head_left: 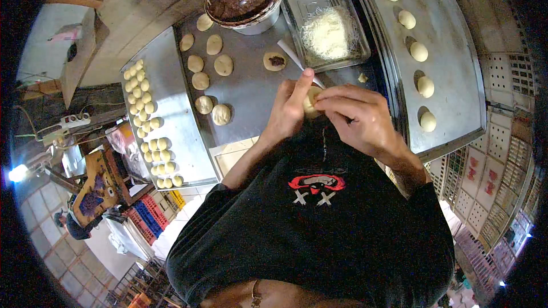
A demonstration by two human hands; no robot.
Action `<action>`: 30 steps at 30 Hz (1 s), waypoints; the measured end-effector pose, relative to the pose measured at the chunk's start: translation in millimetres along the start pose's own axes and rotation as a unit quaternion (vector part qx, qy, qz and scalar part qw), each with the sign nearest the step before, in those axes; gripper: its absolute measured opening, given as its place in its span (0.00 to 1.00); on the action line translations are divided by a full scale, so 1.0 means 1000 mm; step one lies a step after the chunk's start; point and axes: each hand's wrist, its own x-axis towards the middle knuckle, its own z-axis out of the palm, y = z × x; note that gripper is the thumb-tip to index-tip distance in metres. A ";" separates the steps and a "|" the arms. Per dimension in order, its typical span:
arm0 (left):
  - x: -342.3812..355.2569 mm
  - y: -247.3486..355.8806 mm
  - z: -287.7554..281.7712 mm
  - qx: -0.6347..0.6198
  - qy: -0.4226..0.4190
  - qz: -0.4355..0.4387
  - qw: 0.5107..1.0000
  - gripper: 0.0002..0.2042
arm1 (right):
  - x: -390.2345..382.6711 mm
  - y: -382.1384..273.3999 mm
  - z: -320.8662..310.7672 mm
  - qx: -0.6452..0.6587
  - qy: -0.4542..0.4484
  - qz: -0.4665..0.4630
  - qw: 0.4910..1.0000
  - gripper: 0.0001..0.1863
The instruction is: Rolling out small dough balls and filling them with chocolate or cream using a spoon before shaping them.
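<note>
A pale piece of dough is held between my two hands in front of my chest. My left hand is closed around its left side with the thumb pointing up. On the other side, my right hand pinches the dough's edge with its fingertips; part of the dough is hidden behind the fingers. Just beyond my hands lies a thin white handle. A flattened dough disc with dark brown filling in its middle rests on the grey worktop. Several plain dough discs lie to its left.
At the back stands a tub of chocolate-brown filling, with a metal tray of grated cheese beside it. The right-hand baking tray carries several spaced dough balls. On the left, another tray holds rows of small dough balls.
</note>
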 end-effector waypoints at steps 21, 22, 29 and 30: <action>0.009 -0.034 0.009 -0.261 -0.018 -0.188 0.947 0.23 | -0.013 0.001 -0.014 0.014 0.007 0.025 1.000 0.10; 0.008 -0.036 0.014 -0.294 -0.028 -0.196 0.935 0.23 | -0.015 0.001 -0.016 0.014 0.006 0.029 0.999 0.10; -0.007 -0.021 0.037 -0.048 -0.071 0.039 0.996 0.21 | -0.042 0.006 -0.028 0.031 0.043 0.019 0.998 0.08; -0.009 -0.018 0.040 -0.004 -0.063 0.073 0.995 0.21 | -0.046 0.007 -0.030 0.028 0.035 0.008 0.999 0.07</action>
